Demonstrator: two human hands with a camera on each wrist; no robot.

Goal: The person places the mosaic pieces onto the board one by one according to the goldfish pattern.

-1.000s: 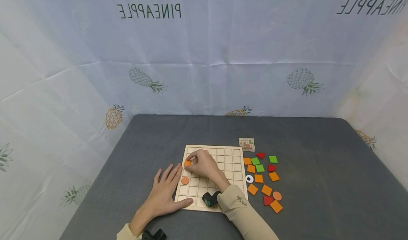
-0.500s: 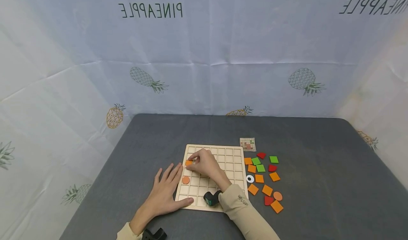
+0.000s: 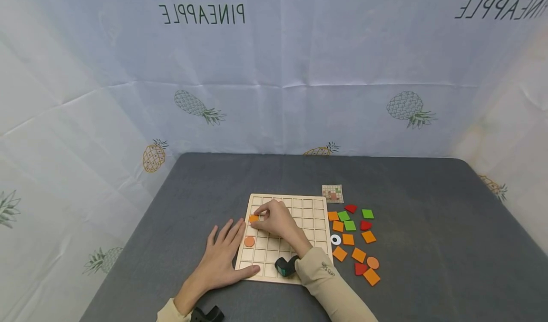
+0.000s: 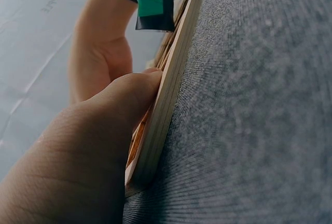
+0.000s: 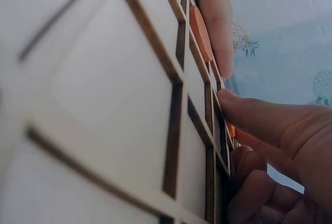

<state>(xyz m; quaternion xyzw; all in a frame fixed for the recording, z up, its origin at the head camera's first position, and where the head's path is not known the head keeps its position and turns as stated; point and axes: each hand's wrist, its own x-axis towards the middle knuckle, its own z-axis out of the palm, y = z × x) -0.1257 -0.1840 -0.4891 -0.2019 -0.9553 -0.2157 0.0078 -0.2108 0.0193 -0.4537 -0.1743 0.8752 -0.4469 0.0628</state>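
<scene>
A pale wooden grid board (image 3: pixel 295 277) lies on the dark table, partly covered by my hands. My right hand (image 3: pixel 276 219) reaches across it, thumb and index finger pinching an orange square tile (image 3: pixel 253 218) at a cell of the leftmost column. In the right wrist view only a sliver of that tile (image 5: pixel 231 129) shows beside the fingers. Nearer me, a round orange tile (image 3: pixel 249 241) sits in the same column. My left hand (image 3: pixel 218 260) rests spread at the board's left side; its thumb (image 4: pixel 140 86) lies over the near rim.
Right of the board lie several loose tiles: orange squares (image 3: pixel 358 255), green squares (image 3: pixel 367 214), red pieces (image 3: pixel 361 268), a round orange tile (image 3: pixel 373 263) and a white ring-like disc with a dark centre (image 3: pixel 336 239). A small patterned card (image 3: pixel 332 194) lies behind them.
The orange square tile under my right fingers has turned slightly and now lines up with the grid. My left hand stays in place on the board. The head view has shifted slightly.
</scene>
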